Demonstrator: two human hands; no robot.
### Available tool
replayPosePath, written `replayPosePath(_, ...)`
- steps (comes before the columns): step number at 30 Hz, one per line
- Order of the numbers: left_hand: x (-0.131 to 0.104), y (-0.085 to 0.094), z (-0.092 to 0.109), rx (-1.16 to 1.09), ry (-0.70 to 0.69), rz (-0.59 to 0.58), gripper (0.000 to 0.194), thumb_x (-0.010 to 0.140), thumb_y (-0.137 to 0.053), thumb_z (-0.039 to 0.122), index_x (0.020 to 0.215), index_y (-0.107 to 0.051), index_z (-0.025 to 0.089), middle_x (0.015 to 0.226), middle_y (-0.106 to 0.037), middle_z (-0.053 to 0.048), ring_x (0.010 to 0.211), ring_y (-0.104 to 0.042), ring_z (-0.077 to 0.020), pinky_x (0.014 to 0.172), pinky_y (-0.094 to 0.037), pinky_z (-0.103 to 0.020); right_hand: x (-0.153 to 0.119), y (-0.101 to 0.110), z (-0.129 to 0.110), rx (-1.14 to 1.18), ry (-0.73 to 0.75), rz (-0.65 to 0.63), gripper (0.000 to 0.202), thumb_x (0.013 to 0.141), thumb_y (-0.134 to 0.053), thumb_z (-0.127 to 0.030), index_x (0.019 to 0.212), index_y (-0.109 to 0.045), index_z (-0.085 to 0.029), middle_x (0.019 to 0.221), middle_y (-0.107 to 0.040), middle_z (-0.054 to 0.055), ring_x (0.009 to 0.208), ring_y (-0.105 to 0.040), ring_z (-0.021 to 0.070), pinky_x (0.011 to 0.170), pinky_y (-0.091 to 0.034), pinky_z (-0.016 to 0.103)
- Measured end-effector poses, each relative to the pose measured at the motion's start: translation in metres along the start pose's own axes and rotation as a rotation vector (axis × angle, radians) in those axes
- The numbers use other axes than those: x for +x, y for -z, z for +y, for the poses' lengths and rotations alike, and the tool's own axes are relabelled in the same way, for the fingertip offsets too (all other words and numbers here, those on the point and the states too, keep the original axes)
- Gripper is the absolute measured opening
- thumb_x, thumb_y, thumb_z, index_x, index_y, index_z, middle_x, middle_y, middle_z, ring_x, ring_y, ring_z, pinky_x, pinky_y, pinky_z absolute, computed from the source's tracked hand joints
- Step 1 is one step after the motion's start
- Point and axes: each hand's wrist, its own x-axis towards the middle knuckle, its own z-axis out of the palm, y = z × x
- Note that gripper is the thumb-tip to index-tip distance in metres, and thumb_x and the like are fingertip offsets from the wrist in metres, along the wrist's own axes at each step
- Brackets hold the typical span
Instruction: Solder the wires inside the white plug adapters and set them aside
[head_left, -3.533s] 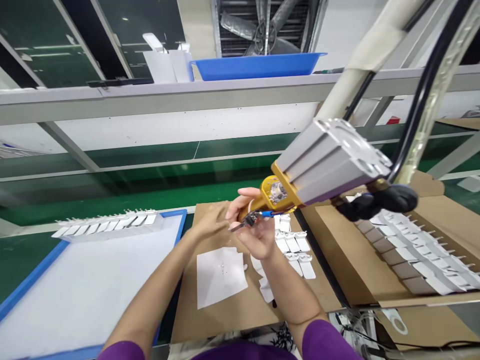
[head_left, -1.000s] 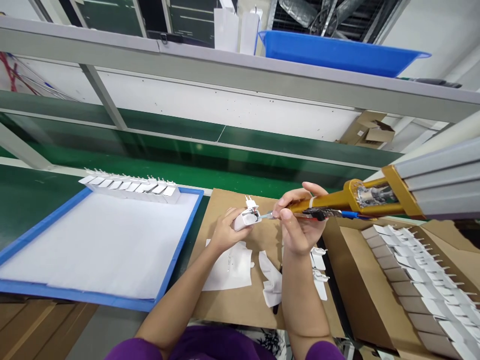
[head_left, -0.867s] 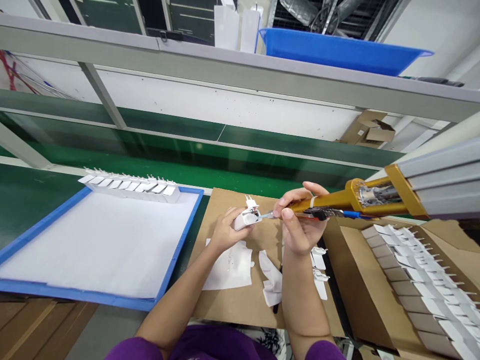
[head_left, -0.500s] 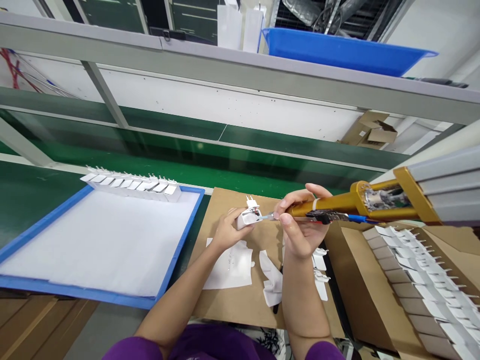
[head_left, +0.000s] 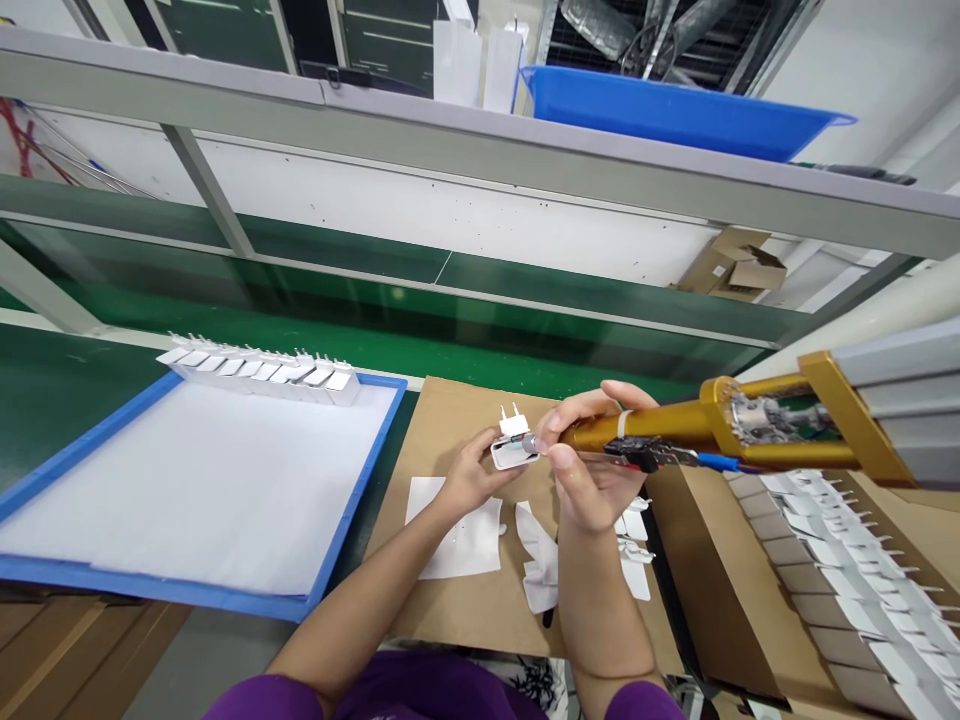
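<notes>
My left hand (head_left: 472,476) holds a white charger housing (head_left: 513,457) over the brown cardboard sheet, its fingers closed around the left side. The housing lies open, and its lid with a two-pin plug (head_left: 515,421) stands up at the far edge. With its fingertips, my right hand (head_left: 596,480) grips the front of a gold dispensing gun (head_left: 654,424). The gun's nozzle (head_left: 528,444) reaches the housing opening; how far it goes inside is hidden. Beneath the hands lie a white paper sheet (head_left: 465,540) and a crumpled tissue (head_left: 537,560).
Left stands a blue-rimmed tray (head_left: 352,505), a row of white chargers (head_left: 266,375) along its back. At right, a cardboard box (head_left: 701,560) holds rows of more chargers (head_left: 862,570). Several open white pieces (head_left: 634,550) lie beside my right forearm. A shelf with a blue bin (head_left: 675,115) crosses above.
Both hands have come closer together, the housing moving slightly right and turning. The gun's tip has moved left, deeper over the housing opening. The view has shifted a little.
</notes>
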Motion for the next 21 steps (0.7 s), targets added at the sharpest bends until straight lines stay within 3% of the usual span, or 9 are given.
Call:
replayPosePath(8, -0.0025, -0.0073, 0.0052, -0.093, 0.013, -0.006, 0.05, 0.07, -0.078, 0.045, 0.109, -0.066, 0.017, 0.103, -0.073, -0.008, 0.096, -0.068, -0.0247, 0.087, -0.054, -0.034, -0.0012, 0.0003, 0.0013, -0.041, -0.01, 0.016, 0.046, 0.082, -0.064, -0.022, 0.125, -0.049, -0.03, 0.082, -0.059, -0.003, 0.057, -0.054, 0.0113, 0.053, -0.048, 0.028)
replayPosePath(13, -0.0038, -0.0089, 0.0087, -0.102, -0.003, -0.018, 0.048, 0.071, -0.078, 0.044, 0.109, -0.066, 0.017, 0.101, -0.073, -0.007, 0.094, -0.068, -0.0239, 0.085, -0.054, -0.033, -0.002, 0.0006, 0.0011, -0.037, -0.023, 0.029, 0.041, 0.084, -0.063, -0.024, 0.124, -0.051, -0.029, 0.079, -0.059, -0.002, 0.062, -0.057, 0.0135, 0.054, -0.047, 0.029)
replayPosePath(21, -0.0031, -0.0066, 0.0105, -0.043, -0.01, 0.009, 0.043, 0.07, -0.077, 0.041, 0.105, -0.067, 0.016, 0.099, -0.073, -0.007, 0.092, -0.068, -0.0234, 0.083, -0.053, -0.032, 0.0, 0.0009, 0.0012, -0.066, -0.001, 0.006, 0.049, 0.08, -0.066, -0.021, 0.125, -0.049, -0.03, 0.083, -0.059, -0.003, 0.056, -0.055, 0.0104, 0.052, -0.048, 0.027)
